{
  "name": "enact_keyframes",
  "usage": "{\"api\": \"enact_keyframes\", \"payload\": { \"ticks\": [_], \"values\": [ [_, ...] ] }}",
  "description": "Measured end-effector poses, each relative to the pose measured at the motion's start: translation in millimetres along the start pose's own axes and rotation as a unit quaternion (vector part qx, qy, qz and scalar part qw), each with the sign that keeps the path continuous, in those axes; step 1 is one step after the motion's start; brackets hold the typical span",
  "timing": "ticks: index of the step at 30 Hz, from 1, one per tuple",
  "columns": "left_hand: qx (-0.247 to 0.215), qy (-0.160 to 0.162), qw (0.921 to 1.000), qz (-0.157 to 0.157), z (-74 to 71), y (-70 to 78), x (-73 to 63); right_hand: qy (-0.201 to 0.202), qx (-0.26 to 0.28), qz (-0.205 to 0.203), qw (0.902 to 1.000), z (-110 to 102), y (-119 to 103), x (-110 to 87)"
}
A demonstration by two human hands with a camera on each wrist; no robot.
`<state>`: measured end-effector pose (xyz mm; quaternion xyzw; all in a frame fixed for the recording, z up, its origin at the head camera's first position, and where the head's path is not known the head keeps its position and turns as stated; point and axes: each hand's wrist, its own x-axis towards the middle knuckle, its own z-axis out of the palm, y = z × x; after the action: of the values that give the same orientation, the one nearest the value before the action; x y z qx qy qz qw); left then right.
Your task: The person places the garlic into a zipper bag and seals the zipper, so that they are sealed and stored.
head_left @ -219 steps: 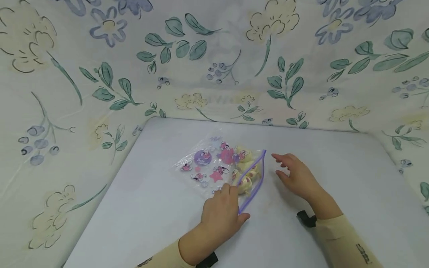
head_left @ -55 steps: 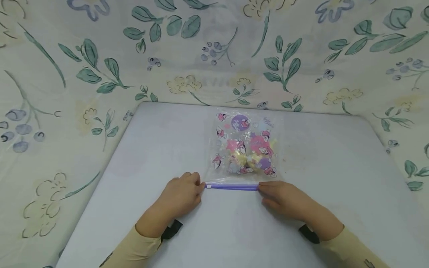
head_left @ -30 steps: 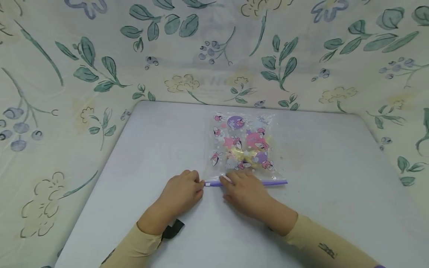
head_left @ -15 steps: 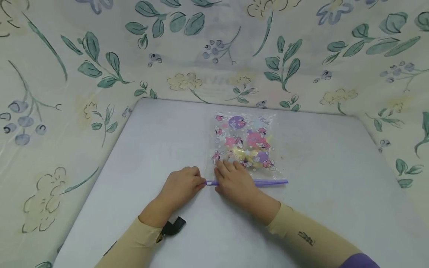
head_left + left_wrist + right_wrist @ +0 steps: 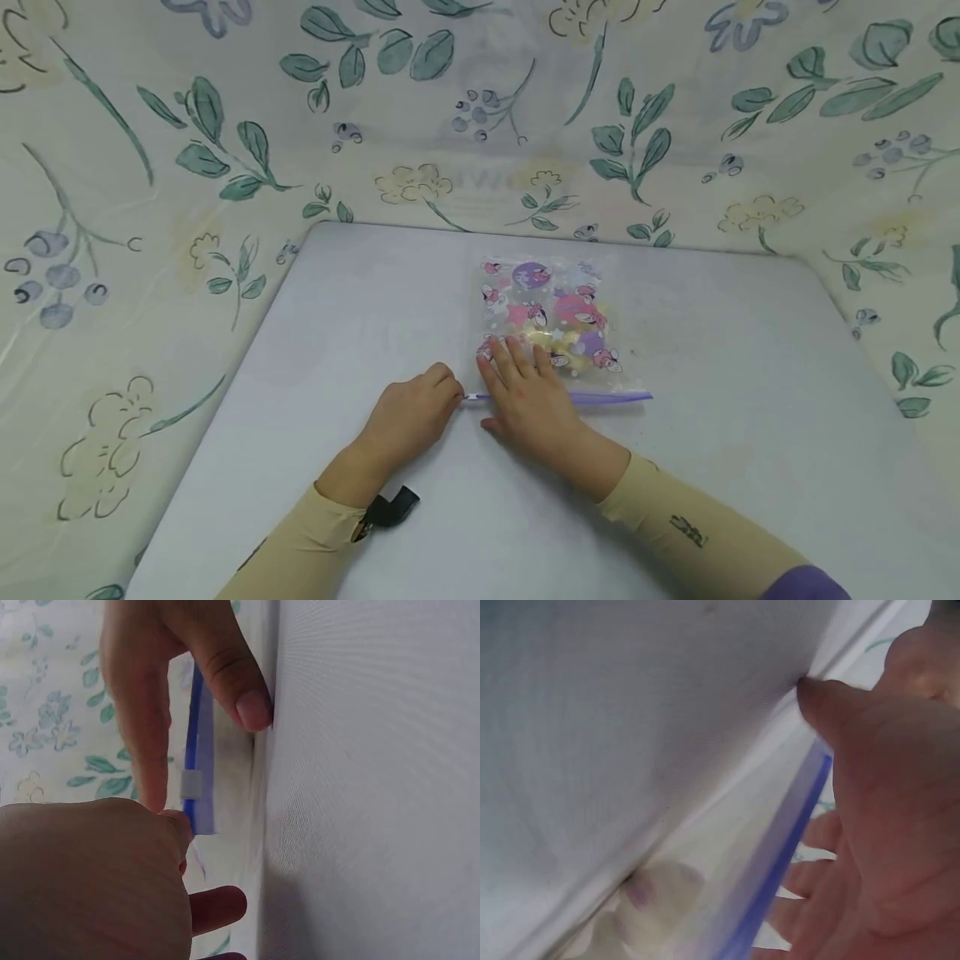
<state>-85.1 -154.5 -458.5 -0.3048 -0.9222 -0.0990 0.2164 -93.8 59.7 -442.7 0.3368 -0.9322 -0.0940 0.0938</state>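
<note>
A clear zip bag (image 5: 536, 300) printed with pink and purple pictures lies flat on the white table, its purple zip strip (image 5: 611, 398) toward me. Pale yellow things (image 5: 577, 362) show through the plastic; their kind is unclear. My left hand (image 5: 412, 414) pinches the strip's left end, beside the white slider (image 5: 192, 784) seen in the left wrist view. My right hand (image 5: 532, 408) rests with spread, straight fingers over the strip and the bag's lower left part. In the right wrist view, its palm (image 5: 892, 817) is beside the strip, and a round pale thing (image 5: 660, 904) shows inside the bag.
The white table (image 5: 750, 400) extends on both sides of the bag. A floral cloth (image 5: 480, 108) hangs behind it and at the sides. A black camera mount (image 5: 393, 507) sits under the left wrist.
The bag has turned from its opening facing right to facing me. My right hand has left the strip's right end, slid left and flattened onto the bag. My left hand keeps its pinch.
</note>
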Motion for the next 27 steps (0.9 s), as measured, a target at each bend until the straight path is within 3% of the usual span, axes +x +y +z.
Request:
{"api": "enact_keyframes", "payload": {
  "ticks": [12, 19, 24, 27],
  "values": [
    [-0.096, 0.064, 0.9932, -0.014, 7.9, -2.2, -2.1, 0.152, -0.012, -0.009, 0.9883, -5.0, -5.9, 18.4],
    [-0.117, 0.074, 0.9901, -0.025, 6.1, 1.8, -0.1, 0.172, -0.007, -0.039, 0.9843, -9.4, -8.1, 24.9],
    [-0.134, 0.075, 0.9879, -0.022, 6.8, 0.9, 0.1, 0.165, 0.028, -0.054, 0.9844, -6.7, -1.4, 26.3],
    [-0.136, 0.076, 0.9876, -0.014, 7.8, -1.1, -0.7, 0.160, 0.020, -0.060, 0.9850, -5.6, 0.7, 27.3]
  ]
}}
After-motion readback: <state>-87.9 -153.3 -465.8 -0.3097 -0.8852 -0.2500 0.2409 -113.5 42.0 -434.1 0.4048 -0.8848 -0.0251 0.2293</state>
